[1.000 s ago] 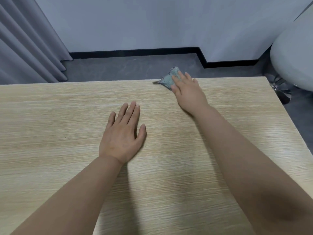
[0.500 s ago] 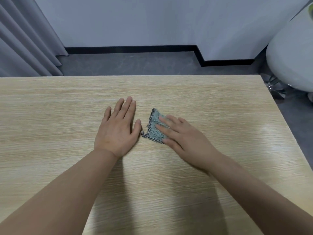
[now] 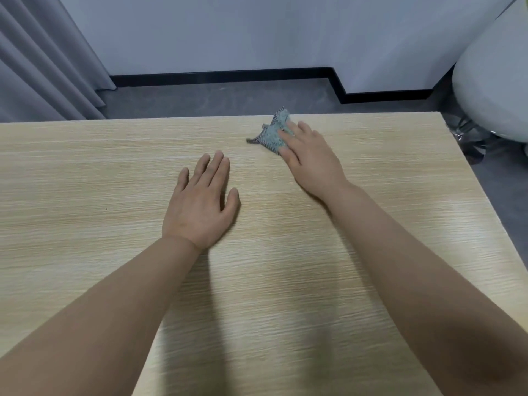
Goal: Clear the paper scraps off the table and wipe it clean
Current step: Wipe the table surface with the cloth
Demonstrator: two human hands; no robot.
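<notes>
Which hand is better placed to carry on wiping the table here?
The right hand. Its fingers already press on the cloth near the far edge of the table. The left hand lies flat on bare wood, apart from the cloth, bracing.

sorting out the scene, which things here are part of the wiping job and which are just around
Part of the job:
- cloth
- right hand, pressing the cloth
- left hand, flat on the table

Just around:
- curtain
- white stool
</notes>
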